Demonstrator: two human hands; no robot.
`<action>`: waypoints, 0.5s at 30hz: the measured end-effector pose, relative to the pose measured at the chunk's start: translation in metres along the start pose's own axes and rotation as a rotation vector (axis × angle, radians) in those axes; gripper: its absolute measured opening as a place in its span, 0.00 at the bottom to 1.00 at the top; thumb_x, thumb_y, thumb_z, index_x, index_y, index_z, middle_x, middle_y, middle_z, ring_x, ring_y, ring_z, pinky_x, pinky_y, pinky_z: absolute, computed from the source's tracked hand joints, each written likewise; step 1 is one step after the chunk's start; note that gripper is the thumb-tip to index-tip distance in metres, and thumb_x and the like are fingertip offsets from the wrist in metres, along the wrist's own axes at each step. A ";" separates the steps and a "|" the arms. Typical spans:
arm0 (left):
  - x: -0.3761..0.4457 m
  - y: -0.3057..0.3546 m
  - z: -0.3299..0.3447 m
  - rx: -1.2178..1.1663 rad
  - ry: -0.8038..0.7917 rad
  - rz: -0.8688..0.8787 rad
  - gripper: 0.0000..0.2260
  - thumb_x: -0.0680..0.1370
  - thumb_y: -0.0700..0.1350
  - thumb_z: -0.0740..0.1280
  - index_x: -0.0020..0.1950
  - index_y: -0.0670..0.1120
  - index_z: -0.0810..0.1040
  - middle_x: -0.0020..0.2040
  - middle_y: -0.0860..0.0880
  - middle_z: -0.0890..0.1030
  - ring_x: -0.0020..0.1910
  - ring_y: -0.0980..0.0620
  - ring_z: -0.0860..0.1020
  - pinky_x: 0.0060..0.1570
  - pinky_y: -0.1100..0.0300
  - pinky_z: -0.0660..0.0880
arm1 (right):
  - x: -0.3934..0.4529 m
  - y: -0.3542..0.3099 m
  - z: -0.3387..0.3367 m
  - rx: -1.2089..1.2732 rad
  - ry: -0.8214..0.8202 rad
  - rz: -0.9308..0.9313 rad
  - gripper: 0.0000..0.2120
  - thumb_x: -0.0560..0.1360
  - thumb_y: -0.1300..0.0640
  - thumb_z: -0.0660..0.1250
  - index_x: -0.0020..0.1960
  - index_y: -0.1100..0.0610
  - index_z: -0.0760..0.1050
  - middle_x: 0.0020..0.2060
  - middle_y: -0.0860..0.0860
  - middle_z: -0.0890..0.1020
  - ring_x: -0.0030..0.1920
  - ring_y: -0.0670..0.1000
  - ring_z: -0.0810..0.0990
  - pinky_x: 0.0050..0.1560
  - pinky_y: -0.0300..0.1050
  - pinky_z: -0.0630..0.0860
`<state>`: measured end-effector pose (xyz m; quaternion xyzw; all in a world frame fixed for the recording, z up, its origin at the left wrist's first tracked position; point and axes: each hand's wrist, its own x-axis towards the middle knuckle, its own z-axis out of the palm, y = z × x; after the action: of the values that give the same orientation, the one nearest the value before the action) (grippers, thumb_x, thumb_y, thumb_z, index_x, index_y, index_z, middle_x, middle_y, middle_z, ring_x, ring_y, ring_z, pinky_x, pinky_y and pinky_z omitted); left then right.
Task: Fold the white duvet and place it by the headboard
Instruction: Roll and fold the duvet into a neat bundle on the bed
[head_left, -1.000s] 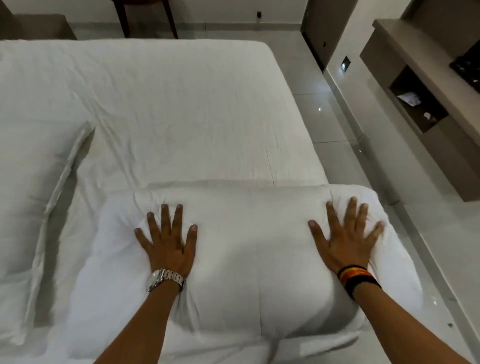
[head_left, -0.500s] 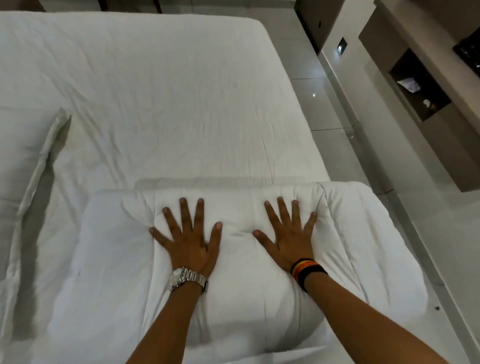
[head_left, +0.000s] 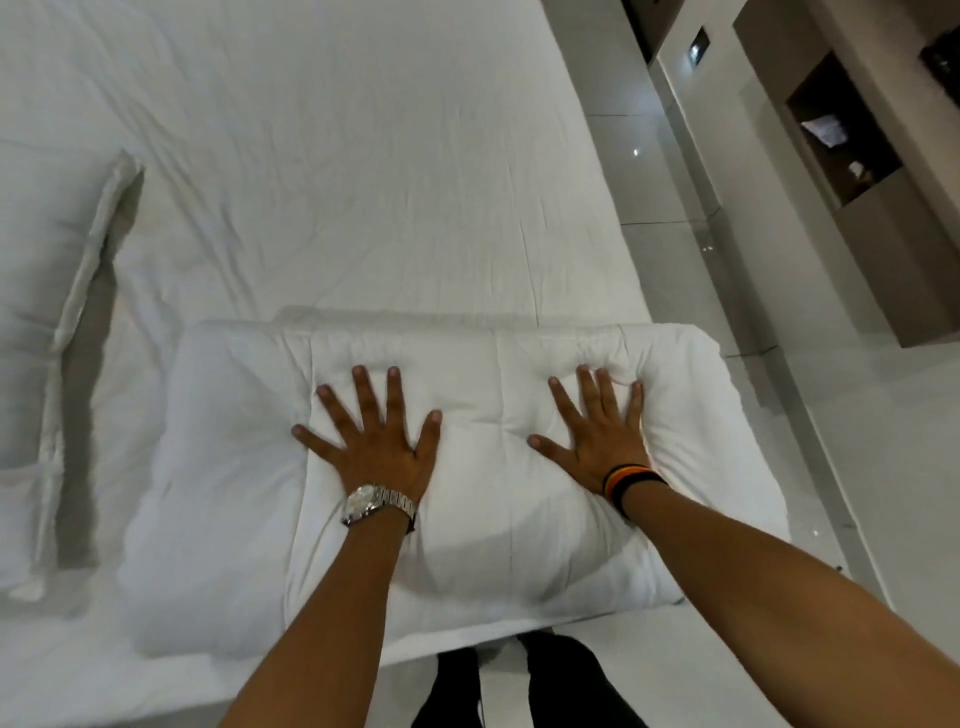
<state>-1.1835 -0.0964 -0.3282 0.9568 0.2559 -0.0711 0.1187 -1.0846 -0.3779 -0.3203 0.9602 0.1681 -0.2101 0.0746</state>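
Note:
The white duvet (head_left: 218, 467) lies folded into a thick rectangular bundle on the near right part of the bed (head_left: 363, 182). Its right end overhangs the bed's edge slightly. My left hand (head_left: 374, 441), with a silver watch at the wrist, presses flat on the bundle's middle with fingers spread. My right hand (head_left: 597, 431), with dark and orange wristbands, presses flat on the bundle to the right, fingers straight and sinking into the padding.
A white pillow (head_left: 47, 364) lies on the bed at the left. Glossy tiled floor (head_left: 675, 182) runs along the bed's right side. A brown shelf unit (head_left: 857, 156) stands on the right wall. My dark-trousered legs (head_left: 519, 686) stand at the bed's near edge.
My right hand slid in toward the middle of the duvet, then back out to the right. My left hand shifted slightly right. The view tilted further down.

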 end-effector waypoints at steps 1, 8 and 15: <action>0.005 0.001 0.001 0.019 -0.016 -0.007 0.37 0.79 0.74 0.44 0.85 0.59 0.44 0.86 0.49 0.39 0.82 0.34 0.36 0.68 0.19 0.40 | 0.005 -0.003 -0.001 -0.001 -0.006 0.002 0.48 0.71 0.16 0.34 0.84 0.40 0.34 0.85 0.56 0.39 0.84 0.59 0.36 0.74 0.76 0.33; -0.052 0.004 -0.014 -0.148 0.057 -0.208 0.34 0.81 0.69 0.46 0.85 0.58 0.49 0.86 0.46 0.46 0.84 0.39 0.42 0.76 0.30 0.36 | 0.046 -0.011 -0.071 0.320 0.096 -0.213 0.58 0.66 0.12 0.45 0.86 0.47 0.50 0.85 0.52 0.53 0.85 0.51 0.45 0.78 0.66 0.29; -0.143 0.045 0.000 -0.548 0.196 -0.769 0.37 0.78 0.73 0.56 0.81 0.67 0.41 0.84 0.49 0.34 0.83 0.46 0.34 0.74 0.24 0.45 | 0.155 -0.058 -0.133 0.385 -0.522 -0.335 0.70 0.51 0.16 0.73 0.85 0.42 0.52 0.83 0.47 0.61 0.82 0.53 0.61 0.82 0.57 0.57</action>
<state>-1.2840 -0.2016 -0.2914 0.7284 0.6105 0.0506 0.3068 -0.9220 -0.2503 -0.2711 0.8298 0.2557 -0.4852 -0.1026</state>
